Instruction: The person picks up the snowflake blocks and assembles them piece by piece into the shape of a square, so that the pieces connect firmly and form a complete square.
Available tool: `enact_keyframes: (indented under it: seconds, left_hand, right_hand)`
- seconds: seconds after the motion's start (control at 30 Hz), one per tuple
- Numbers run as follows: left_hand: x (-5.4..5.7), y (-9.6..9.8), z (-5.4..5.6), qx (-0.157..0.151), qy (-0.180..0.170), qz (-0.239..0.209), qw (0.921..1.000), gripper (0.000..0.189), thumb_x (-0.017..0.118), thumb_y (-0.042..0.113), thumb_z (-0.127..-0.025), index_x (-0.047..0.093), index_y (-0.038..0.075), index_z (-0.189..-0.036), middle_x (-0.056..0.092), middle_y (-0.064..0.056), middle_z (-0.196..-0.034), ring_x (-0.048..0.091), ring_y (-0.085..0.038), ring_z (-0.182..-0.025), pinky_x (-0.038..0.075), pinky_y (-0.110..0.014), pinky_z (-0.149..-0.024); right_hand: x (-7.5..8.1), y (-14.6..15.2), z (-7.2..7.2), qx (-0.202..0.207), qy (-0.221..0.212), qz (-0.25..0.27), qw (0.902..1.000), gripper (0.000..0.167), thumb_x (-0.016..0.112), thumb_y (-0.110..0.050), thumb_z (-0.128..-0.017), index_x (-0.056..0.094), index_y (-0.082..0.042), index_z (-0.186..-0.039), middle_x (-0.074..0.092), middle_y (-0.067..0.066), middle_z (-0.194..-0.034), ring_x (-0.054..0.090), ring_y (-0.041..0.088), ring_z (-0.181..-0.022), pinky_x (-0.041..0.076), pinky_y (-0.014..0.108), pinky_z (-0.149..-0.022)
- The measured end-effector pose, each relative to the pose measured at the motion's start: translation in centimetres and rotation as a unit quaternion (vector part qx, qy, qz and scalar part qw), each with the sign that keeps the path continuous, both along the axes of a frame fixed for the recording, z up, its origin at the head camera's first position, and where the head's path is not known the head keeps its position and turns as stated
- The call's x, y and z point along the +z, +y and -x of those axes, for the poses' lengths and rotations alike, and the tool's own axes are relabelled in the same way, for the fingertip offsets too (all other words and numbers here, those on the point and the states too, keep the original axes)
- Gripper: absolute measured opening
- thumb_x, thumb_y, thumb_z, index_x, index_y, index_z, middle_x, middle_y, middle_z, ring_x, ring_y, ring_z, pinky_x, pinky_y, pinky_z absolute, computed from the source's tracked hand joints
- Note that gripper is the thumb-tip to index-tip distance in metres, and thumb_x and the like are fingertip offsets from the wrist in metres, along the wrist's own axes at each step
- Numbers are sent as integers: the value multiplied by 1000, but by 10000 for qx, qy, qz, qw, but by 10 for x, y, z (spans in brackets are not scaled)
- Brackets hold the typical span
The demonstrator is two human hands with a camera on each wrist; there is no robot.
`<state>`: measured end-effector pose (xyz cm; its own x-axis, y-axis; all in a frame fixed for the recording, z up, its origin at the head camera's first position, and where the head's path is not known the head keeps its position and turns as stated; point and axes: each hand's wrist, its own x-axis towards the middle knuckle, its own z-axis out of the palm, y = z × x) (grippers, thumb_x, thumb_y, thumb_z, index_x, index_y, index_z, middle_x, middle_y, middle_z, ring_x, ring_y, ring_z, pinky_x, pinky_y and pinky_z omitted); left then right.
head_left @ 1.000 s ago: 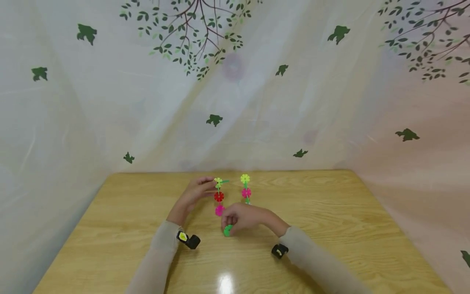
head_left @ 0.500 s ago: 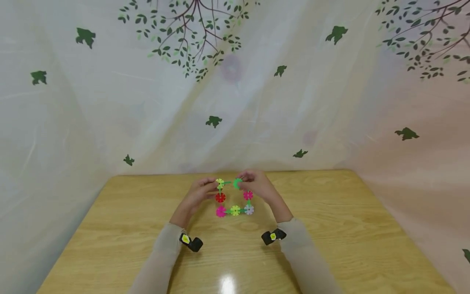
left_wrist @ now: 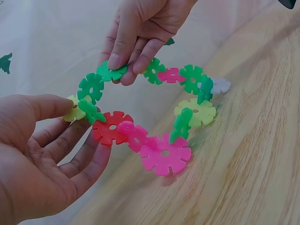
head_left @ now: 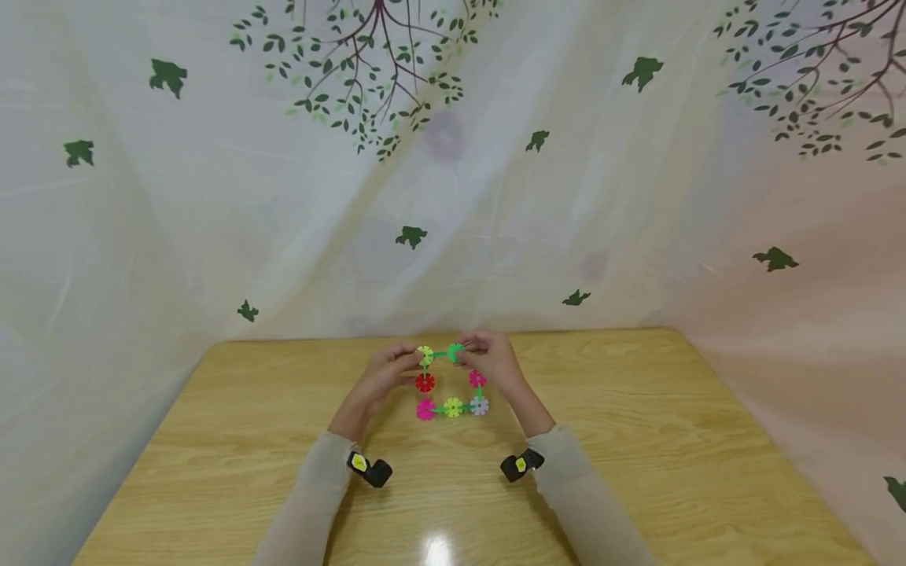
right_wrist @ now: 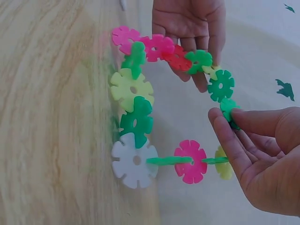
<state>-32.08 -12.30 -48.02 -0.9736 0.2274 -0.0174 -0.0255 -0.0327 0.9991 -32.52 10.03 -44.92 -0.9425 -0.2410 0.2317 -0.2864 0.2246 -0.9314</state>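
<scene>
A square-shaped chain of interlocking flower discs stands over the table, in yellow, red, pink, green and white. My left hand (head_left: 382, 379) pinches the yellow disc (left_wrist: 73, 109) at its far left corner, fingers spread behind the red disc (left_wrist: 112, 127). Between thumb and fingers, my right hand (head_left: 499, 360) holds a loose-coloured green disc (right_wrist: 228, 110), its edge right at the upright green disc (right_wrist: 221, 86) that projects from the yellow corner. The far right yellow disc (right_wrist: 224, 162) is partly behind my right fingers. Nearest me lie the pink corner disc (head_left: 425, 409) and white corner disc (head_left: 479, 406).
The wooden table (head_left: 283, 472) spreads out on all sides of the hands. Behind its far edge hangs a pale curtain (head_left: 318, 236) printed with leaves and branches. Black wrist cameras (head_left: 521, 465) sit on both sleeves.
My right hand has carried the green disc from the near side to the far side. There it has closed up to the green connector beside the yellow disc. My left hand stays in place.
</scene>
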Motion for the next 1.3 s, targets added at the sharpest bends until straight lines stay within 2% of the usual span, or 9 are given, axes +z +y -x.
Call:
enact_keyframes:
  seconds: [0.13, 0.3, 0.4, 0.63, 0.77, 0.87, 1.07, 1.3]
  left_hand:
    - [1, 4, -1, 48, 35, 6, 10000, 24, 63, 14, -101, 61, -2, -119, 70, 4, -100, 68, -17, -100, 58, -37, -92]
    - [0, 7, -2, 224, 90, 44, 9997, 20, 70, 16, -97, 66, 3, -111, 71, 6, -97, 67, -16, -94, 58, -29, -81]
    - [-3, 9, -2, 298, 111, 72, 9995, 18, 71, 16, -97, 70, 3, -109, 71, 7, -94, 67, -18, -95, 58, -26, -80]
    - [-3, 11, -2, 384, 87, 93, 9992, 26, 72, 15, -96, 73, -1, -116, 74, -1, -100, 68, -24, -103, 58, -26, -84]
    - [-1, 11, -2, 408, 35, 117, 9991, 28, 74, 15, -94, 73, -1, -116, 73, 5, -96, 68, -25, -102, 58, -28, -85]
    - [1, 11, -2, 389, 54, 124, 9992, 29, 76, 17, -93, 74, -1, -116, 73, 8, -95, 68, -27, -104, 58, -34, -92]
    - [1, 12, -3, 301, 241, 90, 9992, 28, 78, 18, -92, 76, 0, -113, 76, 7, -94, 68, -14, -98, 52, -47, -105]
    - [-1, 11, -5, 281, 231, 80, 9993, 27, 79, 16, -91, 76, 0, -112, 77, 7, -93, 67, -12, -97, 51, -48, -106]
  right_hand:
    - [-5, -1, 2, 46, 6, 88, 10000, 20, 70, 7, -91, 67, 15, -109, 72, 34, -100, 75, 43, -86, 61, 55, -81]
    - [-5, -3, 1, 87, 2, 152, 9998, 18, 70, 7, -91, 68, 14, -108, 73, 32, -98, 76, 38, -85, 62, 53, -81]
    - [-6, -3, 0, 80, -4, 137, 9999, 17, 70, 6, -91, 69, 12, -107, 73, 29, -97, 76, 33, -83, 63, 50, -80]
    - [-4, -3, -2, -128, 135, 115, 9998, 15, 72, 4, -91, 73, 8, -105, 74, 25, -97, 77, 33, -81, 64, 45, -76]
    - [-3, -3, -1, -225, 137, 210, 9994, 14, 72, 4, -91, 74, 8, -104, 73, 26, -98, 77, 33, -81, 65, 40, -75]
    - [-3, -3, -1, -245, 182, 302, 9991, 13, 71, 5, -91, 74, 9, -104, 73, 29, -100, 77, 34, -81, 65, 37, -73]
    - [-2, 0, -1, -211, 354, 285, 9987, 13, 71, 6, -91, 75, 10, -103, 73, 31, -100, 76, 31, -78, 64, 30, -70]
    - [-3, 3, -1, 50, 457, 196, 9987, 11, 72, 7, -89, 75, 11, -100, 74, 29, -96, 76, 21, -73, 65, 39, -71]
